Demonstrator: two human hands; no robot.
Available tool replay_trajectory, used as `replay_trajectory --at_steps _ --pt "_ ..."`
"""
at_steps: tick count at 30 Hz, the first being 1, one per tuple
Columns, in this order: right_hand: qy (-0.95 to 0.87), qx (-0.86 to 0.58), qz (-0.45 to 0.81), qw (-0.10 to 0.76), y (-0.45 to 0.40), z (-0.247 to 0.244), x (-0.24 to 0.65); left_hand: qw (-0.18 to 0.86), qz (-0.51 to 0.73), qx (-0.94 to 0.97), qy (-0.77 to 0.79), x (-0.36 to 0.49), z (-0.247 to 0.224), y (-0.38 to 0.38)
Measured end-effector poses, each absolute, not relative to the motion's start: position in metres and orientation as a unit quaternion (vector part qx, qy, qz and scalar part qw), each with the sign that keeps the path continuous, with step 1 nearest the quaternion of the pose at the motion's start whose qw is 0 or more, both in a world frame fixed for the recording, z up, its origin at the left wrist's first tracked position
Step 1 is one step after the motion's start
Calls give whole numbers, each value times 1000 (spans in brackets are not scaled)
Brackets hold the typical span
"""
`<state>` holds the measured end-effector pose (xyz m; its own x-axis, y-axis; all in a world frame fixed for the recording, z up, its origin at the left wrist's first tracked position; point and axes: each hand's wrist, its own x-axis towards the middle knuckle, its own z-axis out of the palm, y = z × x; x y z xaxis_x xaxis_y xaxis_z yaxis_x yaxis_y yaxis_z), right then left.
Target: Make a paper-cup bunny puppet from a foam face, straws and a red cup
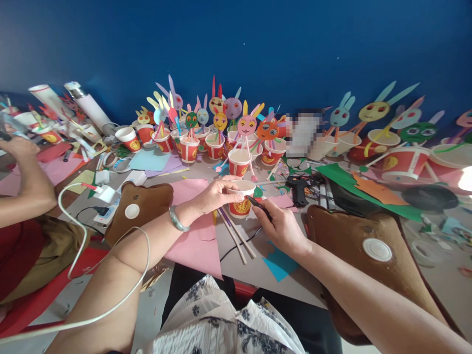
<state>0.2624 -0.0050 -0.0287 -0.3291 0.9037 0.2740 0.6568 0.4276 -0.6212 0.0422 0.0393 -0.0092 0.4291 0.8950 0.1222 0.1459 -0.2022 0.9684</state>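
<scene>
A red and white paper cup [239,209] stands upright in front of me at the table's middle. My left hand [218,196], with a bracelet on its wrist, grips the cup's rim from the left. In my right hand [282,223] is a dark, slim tool [257,202], its tip close to the cup's right side; what kind of tool it is I cannot tell. Paper sticks [236,236] lie just below the cup. Right behind it stands another cup [239,163] bearing a pink rabbit-faced figure [247,126].
Cups with paper figures line the blue wall. A black glue gun [299,191] lies right of the cup. Brown cushions [138,206] flank my arms, and a white cable [83,226] loops over my left arm. At the far left is another person's arm [31,182].
</scene>
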Motion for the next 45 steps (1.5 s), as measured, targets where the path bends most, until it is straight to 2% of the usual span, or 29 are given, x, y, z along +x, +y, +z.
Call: replay_trajectory --at_steps 19,34,39,45 --pt "-788 -491 223 299 -6 -27 262 487 359 691 395 43 -8 38" --pt "-770 -494 259 309 -6 -26 260 256 402 790 385 48 -8 26" --pt "-739 -499 318 322 -7 -26 258 211 408 799 389 49 -16 25" --pt "-657 -473 493 318 -6 -25 254 165 414 810 382 52 -21 25"
